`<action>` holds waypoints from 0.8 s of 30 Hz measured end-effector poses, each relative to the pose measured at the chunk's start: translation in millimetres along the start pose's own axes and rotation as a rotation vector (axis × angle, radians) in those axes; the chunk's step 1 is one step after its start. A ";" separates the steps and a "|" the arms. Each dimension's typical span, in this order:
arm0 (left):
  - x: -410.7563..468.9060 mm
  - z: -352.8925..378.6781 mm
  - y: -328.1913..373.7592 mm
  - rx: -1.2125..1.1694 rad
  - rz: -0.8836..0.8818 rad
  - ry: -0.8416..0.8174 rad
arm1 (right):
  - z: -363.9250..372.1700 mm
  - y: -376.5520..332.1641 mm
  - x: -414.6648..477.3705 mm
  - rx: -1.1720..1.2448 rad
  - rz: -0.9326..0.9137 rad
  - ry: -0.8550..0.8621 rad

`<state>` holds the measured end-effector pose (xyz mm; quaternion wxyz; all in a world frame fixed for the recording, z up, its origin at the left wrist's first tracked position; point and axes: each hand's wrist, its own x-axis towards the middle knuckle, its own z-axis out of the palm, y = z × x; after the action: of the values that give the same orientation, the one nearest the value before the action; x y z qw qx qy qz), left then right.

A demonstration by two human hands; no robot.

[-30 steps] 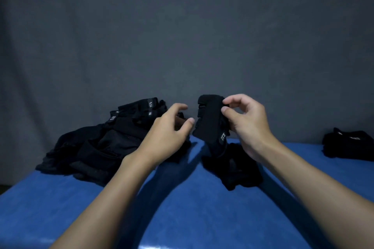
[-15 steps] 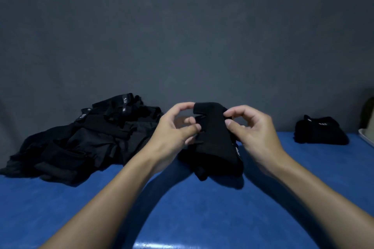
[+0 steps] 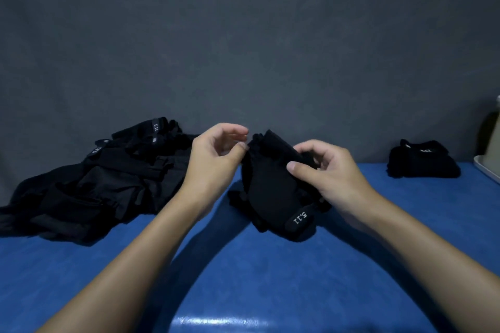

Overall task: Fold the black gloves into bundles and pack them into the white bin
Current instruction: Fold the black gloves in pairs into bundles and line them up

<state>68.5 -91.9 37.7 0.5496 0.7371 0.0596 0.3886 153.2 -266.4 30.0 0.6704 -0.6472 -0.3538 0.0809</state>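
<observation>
**Glove bundle gripped over the blue table**

Far left, a loose pile of gloves (image 3: pixel 102 184) sprawls in soft, crumpled black fabric on the smooth blue table (image 3: pixel 243 278), small tabs reading "5.11" poking up near its top. Moving in, the left hand (image 3: pixel 213 167) curls its fingers, thumb and fingertips right at the top edge of the glove bundle (image 3: pixel 273 192); whether it pinches the cloth cannot be told. The bundle is a plump, folded wad, its lower end on the table, a "5.11" tab showing upside down. The right hand (image 3: pixel 330 173) clamps its upper side, thumb pressed in. Further right sits a finished bundle (image 3: pixel 423 162), and the white bin (image 3: pixel 487 170) peeks in at the edge.
</observation>
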 end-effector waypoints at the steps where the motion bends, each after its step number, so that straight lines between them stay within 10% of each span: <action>1: -1.2 -0.7 1.5 0.077 0.043 0.018 | -0.6 -1.1 -0.1 -0.003 -0.026 0.056; 10: -24.8 19.4 31.5 0.041 0.036 -0.421 | 2.2 -1.7 -6.9 -0.337 -0.250 0.099; 17: -24.1 18.6 32.6 -0.091 -0.194 -0.314 | 3.2 -7.3 -19.6 -0.357 -0.308 -0.063; 24: -19.2 21.1 38.7 -0.420 -0.282 -0.121 | -6.8 -6.4 -20.7 -0.107 -0.241 0.177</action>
<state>55.5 -133.0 59.1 0.7417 0.6134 0.0467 0.2672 139.7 -284.6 28.9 0.6685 -0.6393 -0.3722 -0.0765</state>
